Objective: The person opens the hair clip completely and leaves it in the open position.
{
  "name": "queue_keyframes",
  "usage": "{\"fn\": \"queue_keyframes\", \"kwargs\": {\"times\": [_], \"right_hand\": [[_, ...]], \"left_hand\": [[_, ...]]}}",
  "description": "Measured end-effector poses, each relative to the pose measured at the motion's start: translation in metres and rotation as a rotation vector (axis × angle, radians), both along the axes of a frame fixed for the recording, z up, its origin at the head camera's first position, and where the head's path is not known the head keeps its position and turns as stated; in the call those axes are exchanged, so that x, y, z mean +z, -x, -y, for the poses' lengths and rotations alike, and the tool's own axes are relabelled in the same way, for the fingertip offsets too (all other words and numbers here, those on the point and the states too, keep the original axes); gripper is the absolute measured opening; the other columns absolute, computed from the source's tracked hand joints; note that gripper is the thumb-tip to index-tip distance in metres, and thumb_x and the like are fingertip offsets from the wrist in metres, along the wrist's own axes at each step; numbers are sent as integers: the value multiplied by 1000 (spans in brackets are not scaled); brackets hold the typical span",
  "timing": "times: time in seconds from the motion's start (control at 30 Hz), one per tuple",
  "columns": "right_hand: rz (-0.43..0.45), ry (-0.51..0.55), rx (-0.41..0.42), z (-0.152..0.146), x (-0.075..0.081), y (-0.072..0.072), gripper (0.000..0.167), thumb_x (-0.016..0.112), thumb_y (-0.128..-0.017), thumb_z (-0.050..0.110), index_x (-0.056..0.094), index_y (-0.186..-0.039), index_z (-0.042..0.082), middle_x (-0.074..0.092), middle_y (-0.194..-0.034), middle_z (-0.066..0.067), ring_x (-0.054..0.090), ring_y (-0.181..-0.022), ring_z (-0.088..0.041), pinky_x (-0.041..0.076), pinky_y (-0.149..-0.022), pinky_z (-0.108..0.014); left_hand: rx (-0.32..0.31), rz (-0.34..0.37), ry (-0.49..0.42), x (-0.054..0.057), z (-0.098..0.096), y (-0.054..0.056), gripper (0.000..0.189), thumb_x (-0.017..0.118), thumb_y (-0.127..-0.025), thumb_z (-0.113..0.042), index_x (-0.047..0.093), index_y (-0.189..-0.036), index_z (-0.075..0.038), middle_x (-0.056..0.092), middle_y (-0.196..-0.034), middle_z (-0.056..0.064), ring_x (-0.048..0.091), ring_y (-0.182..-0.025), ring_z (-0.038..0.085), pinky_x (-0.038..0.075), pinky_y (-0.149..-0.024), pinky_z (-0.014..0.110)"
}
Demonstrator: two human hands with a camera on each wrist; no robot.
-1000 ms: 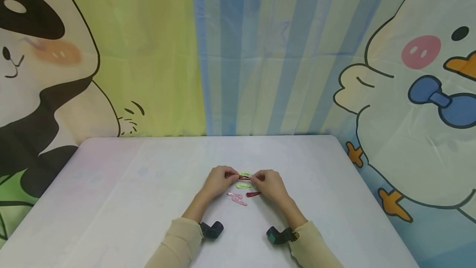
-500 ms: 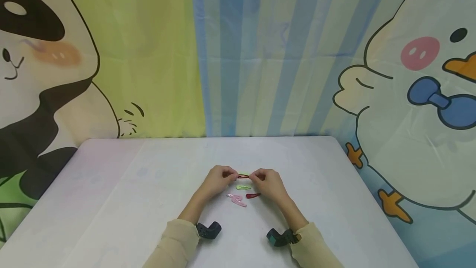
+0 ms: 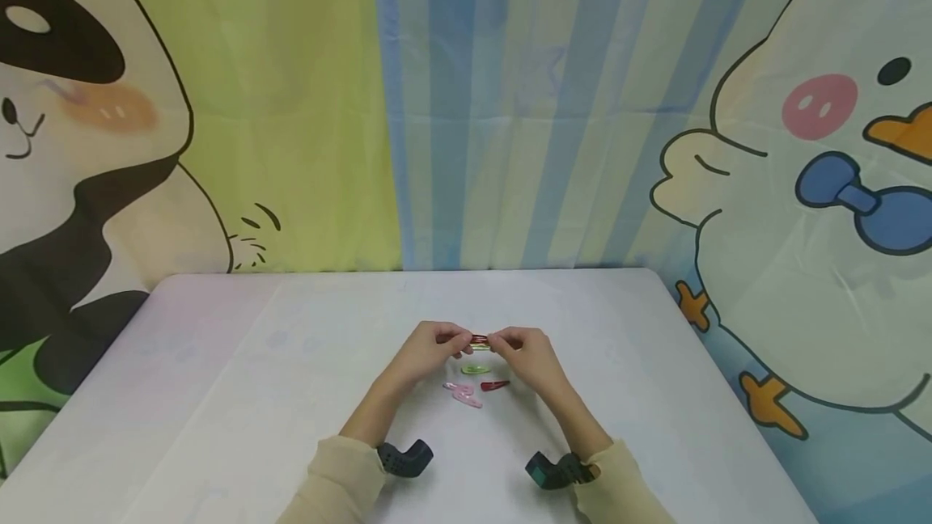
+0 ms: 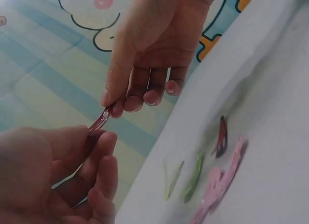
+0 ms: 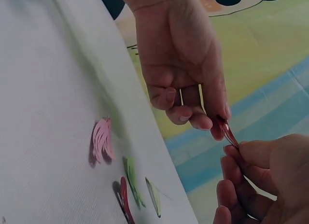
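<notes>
1. One broad, creased fabric backdrop [image 3: 502, 103], yellow-green and striped blue and cream, rises behind, printed with a black-and-white cartoon panda [image 3: 138, 132] on the left and a plump white cartoon bird [image 3: 786, 297] on the right.
2. Before it stands a smooth white table [image 3: 218, 395], its far edge near the backdrop.
3. Two bare forearms in pushed-up beige sleeves [image 3: 338, 467] reach forward and converge; each wrist bears a black angled camera mount [image 3: 405, 459].
4. Both hands are narrowed to a pinch above the table: the left hand [image 3: 434, 342] and the right hand [image 3: 523, 348] each grip one end of the same clip, thumb against index finger.
5. Below them on the table lie a cluster of glossy pink hair clips [image 3: 466, 400], two slim light-green hair clips [image 3: 476, 369] and a second dark-red clip [image 3: 495, 385]; one green clip shows right beside the held clip in the head view.
6. Between the fingertips, a glossy dark-red slim hair clip [image 3: 479, 339] spans the gap, its long axis running left to right; fingers cover both ends, so which is wider cannot be told.
</notes>
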State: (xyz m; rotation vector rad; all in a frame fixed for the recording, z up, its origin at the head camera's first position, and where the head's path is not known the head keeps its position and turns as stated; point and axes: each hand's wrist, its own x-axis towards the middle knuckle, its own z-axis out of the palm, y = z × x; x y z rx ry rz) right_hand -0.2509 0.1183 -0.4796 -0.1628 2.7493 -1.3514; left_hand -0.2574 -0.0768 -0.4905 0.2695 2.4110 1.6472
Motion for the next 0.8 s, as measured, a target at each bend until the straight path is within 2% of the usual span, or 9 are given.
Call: {"fn": "queue_keyframes", "kwargs": {"times": [0.2, 0.33, 0.47, 0.6, 0.7, 0.8], "right_hand": [[15, 79, 20, 3, 16, -8, 24, 60, -93, 33, 73, -94, 13, 70, -89, 1, 59, -87, -16, 49, -76, -35], [11, 117, 41, 5, 27, -15, 22, 60, -93, 29, 73, -95, 11, 70, -89, -4, 57, -81, -15, 48, -72, -30], [-24, 127, 54, 8, 38, -23, 22, 58, -95, 27, 71, -97, 10, 68, -87, -6, 58, -79, -16, 48, -68, -27], [-47, 130, 46, 9, 47, -29, 21, 56, -96, 25, 70, -98, 10, 66, -87, -6, 58, -81, -19, 48, -69, -27], [-54, 130, 42, 8, 51, -33, 19, 56, -96, 25, 70, -98, 11, 65, -87, -4, 58, -81, -18, 49, -71, -26], [-67, 124, 50, 8, 54, -35, 19, 57, -95, 25, 70, -97, 12, 66, -87, -2, 58, -81, -16, 50, -72, -26]], "left_hand": [[-71, 17, -11, 14, 7, -6, 26, 57, -95, -33, 70, -102, -12, 70, -88, 2, 59, -83, 15, 40, -77, 32], [-162, -27, -16, 28, 10, -12, 24, 49, -100, -25, 64, -97, -7, 64, -79, 3, 55, -76, 17, 44, -76, 35], [-248, -80, -2, 40, 10, -19, 26, 41, -102, -22, 54, -89, -5, 54, -69, 3, 50, -67, 16, 44, -65, 31], [-283, -78, -10, 50, 10, -25, 28, 40, -103, -25, 52, -89, -4, 48, -65, 2, 44, -61, 14, 37, -57, 25], [-299, -75, -22, 56, 10, -28, 27, 39, -103, -25, 52, -90, -4, 46, -64, 2, 42, -60, 13, 35, -56, 24], [-298, -104, -21, 60, 10, -30, 26, 39, -103, -23, 52, -88, -6, 45, -65, 2, 42, -60, 12, 35, -57, 23]]}}
